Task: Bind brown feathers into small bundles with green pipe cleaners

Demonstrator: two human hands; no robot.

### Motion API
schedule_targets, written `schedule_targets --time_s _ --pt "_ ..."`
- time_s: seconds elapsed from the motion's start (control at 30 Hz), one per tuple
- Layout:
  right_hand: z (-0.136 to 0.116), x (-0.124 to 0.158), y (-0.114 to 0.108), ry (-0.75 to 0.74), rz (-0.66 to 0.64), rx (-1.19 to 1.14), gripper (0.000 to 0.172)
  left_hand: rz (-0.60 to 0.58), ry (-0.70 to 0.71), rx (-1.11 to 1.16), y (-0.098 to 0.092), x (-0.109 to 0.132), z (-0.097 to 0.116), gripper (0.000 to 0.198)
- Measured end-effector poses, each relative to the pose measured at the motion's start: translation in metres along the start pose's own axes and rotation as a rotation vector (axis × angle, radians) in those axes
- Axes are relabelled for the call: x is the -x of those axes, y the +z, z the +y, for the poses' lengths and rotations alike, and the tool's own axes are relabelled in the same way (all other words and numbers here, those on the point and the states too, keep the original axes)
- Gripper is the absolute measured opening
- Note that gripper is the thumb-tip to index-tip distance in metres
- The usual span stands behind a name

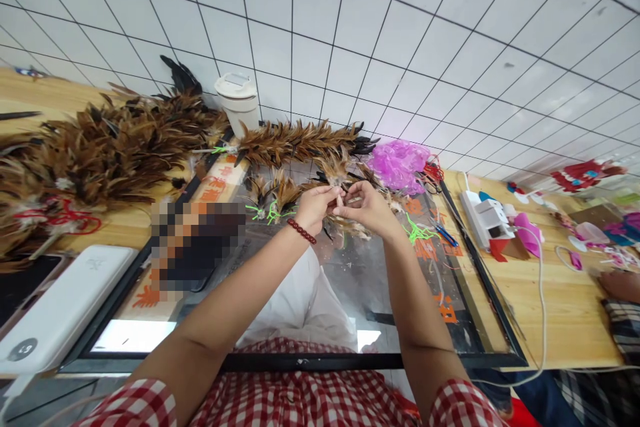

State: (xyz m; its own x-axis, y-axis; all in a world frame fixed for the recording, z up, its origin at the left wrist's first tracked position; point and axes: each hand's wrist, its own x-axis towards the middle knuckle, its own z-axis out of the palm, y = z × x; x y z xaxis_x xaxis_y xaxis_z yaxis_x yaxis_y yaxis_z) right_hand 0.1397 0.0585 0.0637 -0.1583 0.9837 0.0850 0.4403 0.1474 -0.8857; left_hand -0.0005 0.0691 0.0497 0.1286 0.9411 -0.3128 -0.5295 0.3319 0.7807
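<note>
My left hand (318,205) and my right hand (369,205) meet above the glass-topped black frame (350,267), fingers closed around the base of a small brown feather bunch (334,165). The feathers fan upward from between my fingertips. Exactly how the stems sit in the fingers is hidden. Right behind lies a long brown feather garland (295,141) with black tips at its right end. Left of my left hand are loose feathers (284,190) and green cords (273,212). More green cords (419,230) and a small blue-handled cutter (444,230) lie right of my right hand.
At left are a large feather heap (115,140), a white power bank (70,303) and a pale lidded cup (239,103). A purple plastic bag (403,163) lies behind. Rightward are a power strip (477,217), a white cable (543,307) and another person's arm (620,283).
</note>
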Motion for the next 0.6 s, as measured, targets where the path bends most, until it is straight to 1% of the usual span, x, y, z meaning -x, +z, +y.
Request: schedule_targets --time_s 0.1,0.17,0.23,0.3,0.33,0.47,0.6 --pt "0.002 -0.002 0.010 -0.041 0.039 0.128 0.039 0.027 -0.011 0.053 -0.001 -0.001 0.003 0.014" --pt "0.002 -0.003 0.013 -0.046 0.060 0.088 0.028 0.046 -0.040 0.088 -0.002 -0.002 0.005 0.010" --pt "0.001 -0.003 0.012 -0.044 0.060 -0.012 0.021 0.046 -0.073 0.108 -0.003 -0.003 0.005 0.007" --pt "0.000 -0.003 0.008 -0.048 0.077 -0.056 0.019 0.019 -0.095 0.096 -0.004 -0.004 0.004 0.006" --pt "-0.001 -0.003 0.005 -0.060 0.096 -0.040 0.018 -0.003 -0.101 0.077 -0.005 -0.004 0.004 0.006" --pt "-0.001 -0.004 -0.005 -0.164 0.164 0.151 0.013 -0.076 -0.120 -0.041 -0.006 -0.002 0.001 0.014" --pt "-0.001 -0.003 -0.007 -0.210 0.151 0.280 0.016 -0.107 -0.124 -0.145 -0.004 0.000 -0.001 0.017"
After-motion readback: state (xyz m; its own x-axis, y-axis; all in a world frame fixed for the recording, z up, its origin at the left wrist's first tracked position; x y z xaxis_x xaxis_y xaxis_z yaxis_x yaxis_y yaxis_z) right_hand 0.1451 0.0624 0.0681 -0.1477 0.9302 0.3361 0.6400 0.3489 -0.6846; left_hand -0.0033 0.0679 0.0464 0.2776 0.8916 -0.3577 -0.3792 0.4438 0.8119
